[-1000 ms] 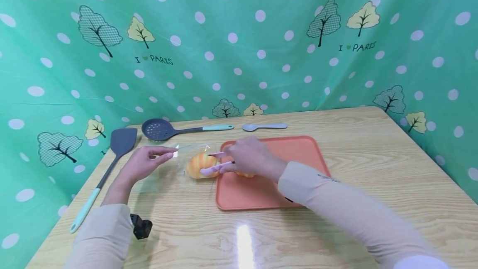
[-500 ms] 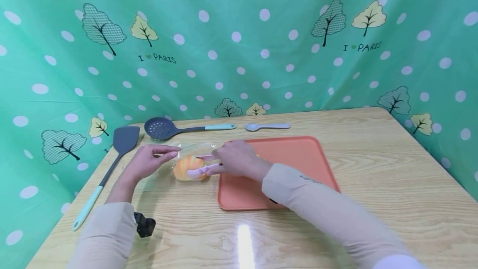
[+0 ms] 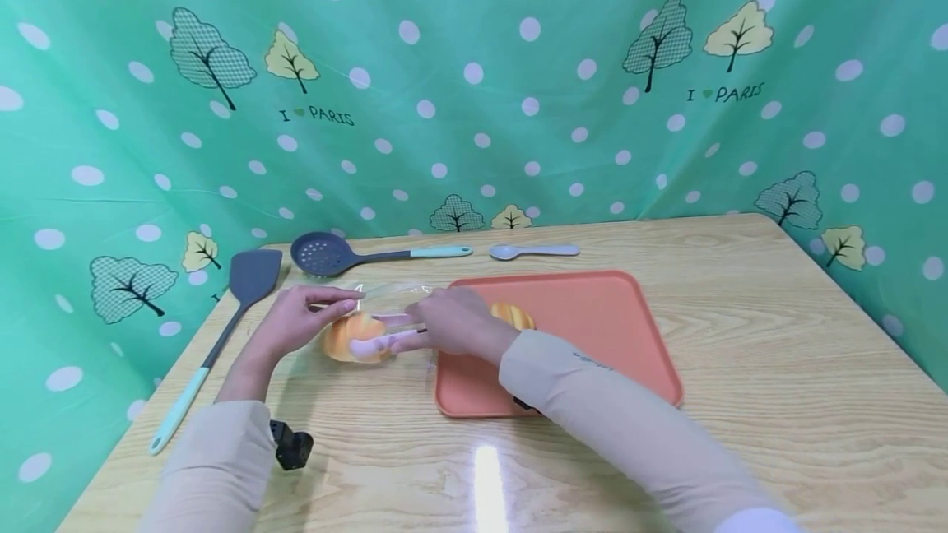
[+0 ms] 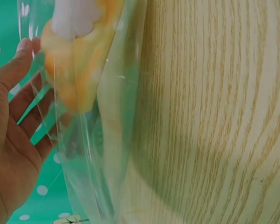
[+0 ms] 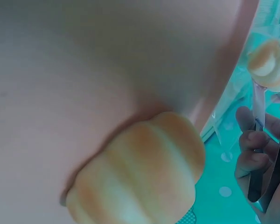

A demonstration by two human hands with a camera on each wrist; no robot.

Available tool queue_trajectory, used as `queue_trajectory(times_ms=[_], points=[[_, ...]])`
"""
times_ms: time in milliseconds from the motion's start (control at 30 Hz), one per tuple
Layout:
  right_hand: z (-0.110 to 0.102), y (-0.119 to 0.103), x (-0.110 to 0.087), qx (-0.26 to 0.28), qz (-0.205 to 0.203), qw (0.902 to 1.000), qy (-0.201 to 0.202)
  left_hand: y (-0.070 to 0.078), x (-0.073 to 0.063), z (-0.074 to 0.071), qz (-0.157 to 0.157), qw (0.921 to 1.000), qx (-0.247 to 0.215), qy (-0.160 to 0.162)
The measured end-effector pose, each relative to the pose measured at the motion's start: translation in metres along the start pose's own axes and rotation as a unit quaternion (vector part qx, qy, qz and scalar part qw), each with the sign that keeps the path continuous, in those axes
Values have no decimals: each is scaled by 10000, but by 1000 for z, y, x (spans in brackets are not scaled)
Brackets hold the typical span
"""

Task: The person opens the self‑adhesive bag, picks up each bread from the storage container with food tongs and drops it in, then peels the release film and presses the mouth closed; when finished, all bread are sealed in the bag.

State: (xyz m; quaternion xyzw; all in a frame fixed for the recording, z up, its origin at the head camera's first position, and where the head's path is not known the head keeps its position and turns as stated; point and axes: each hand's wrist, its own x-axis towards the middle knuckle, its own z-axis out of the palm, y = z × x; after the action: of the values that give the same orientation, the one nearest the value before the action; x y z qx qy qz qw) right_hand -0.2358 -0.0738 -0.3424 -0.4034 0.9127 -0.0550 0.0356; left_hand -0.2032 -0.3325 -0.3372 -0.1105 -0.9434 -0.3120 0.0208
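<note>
My left hand [image 3: 292, 323] pinches the edge of a clear plastic bag [image 3: 403, 294] between thumb and fingertips. In my right hand [image 3: 455, 321] is a pair of tongs [image 3: 370, 346] with pale purple tips and dark handles, which reach into the bag. The tips hold a striped orange-yellow bread roll [image 3: 339, 341]. The left wrist view shows that roll [image 4: 67, 88] behind the clear film, with a scalloped tong tip [image 4: 74, 18] against it. A second bread roll [image 3: 513, 316] lies on the coral tray [image 3: 585, 319], below my right forearm, and fills the lower part of the right wrist view.
A turner [image 3: 252, 274] with a mint handle lies along the table's left side. At the back lie a skimmer [image 3: 322, 255] and a small lilac spoon [image 3: 533, 251]. Behind the wooden table [image 3: 741, 336] hangs a green dotted curtain [image 3: 474, 105].
My right hand has moved left with the tongs, carrying the roll off the tray's edge and deeper into the bag. The second roll has come into clearer sight. My left hand stays about in place.
</note>
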Motion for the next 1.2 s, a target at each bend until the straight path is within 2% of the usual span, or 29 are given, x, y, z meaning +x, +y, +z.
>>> queue_trajectory(times_ms=[200, 433, 533, 767, 1200], points=[[0, -5, 7, 188, -251, 9995, 70, 0, 0, 0, -83, 9996, -260, -57], [3, -12, 17, 167, -347, 9992, 102, -3, -1, 0, -32, 9997, -242, -53], [4, -17, 20, 43, -368, 9993, 95, -3, -1, 0, -4, 9997, -224, -47], [9, -23, 22, 271, -239, 9993, -23, -4, -2, -1, 144, 9997, -190, -22], [10, -20, 21, 520, -296, 9982, 92, -4, -2, -2, 129, 9996, -238, -66]])
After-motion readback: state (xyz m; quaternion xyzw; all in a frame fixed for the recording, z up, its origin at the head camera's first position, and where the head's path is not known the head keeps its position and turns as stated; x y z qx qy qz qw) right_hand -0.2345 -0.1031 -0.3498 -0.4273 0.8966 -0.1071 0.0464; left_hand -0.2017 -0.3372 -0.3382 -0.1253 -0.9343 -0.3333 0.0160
